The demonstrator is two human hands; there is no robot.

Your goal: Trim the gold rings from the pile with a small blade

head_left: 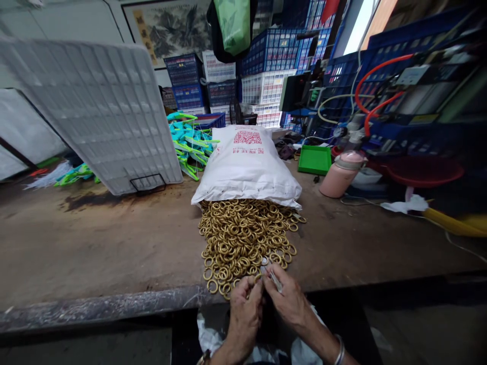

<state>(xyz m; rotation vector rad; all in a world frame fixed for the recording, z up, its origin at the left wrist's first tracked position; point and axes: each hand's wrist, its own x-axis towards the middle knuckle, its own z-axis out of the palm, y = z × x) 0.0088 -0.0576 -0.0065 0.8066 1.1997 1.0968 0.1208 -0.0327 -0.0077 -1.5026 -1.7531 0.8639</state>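
A heap of brass-coloured rings (239, 238) spills from the mouth of a white woven sack (243, 162) down to the table's front edge. My left hand (245, 309) is at the near end of the heap, its thumb and fingers pinched on a ring (258, 277). Beside it, my right hand (289, 299) is closed on thin, whitish, shiny pieces (276, 280), whose kind I cannot make out. The fingertips of both hands nearly meet.
A grey-white ribbed plastic panel (102, 116) leans in a black wire stand on the left. Turquoise and lime-green plastic pieces (190, 142) lie behind it. To the right are a green tray (314, 159), a pink bottle (340, 175) and a red dish (426, 170). Crates (270, 50) stack behind.
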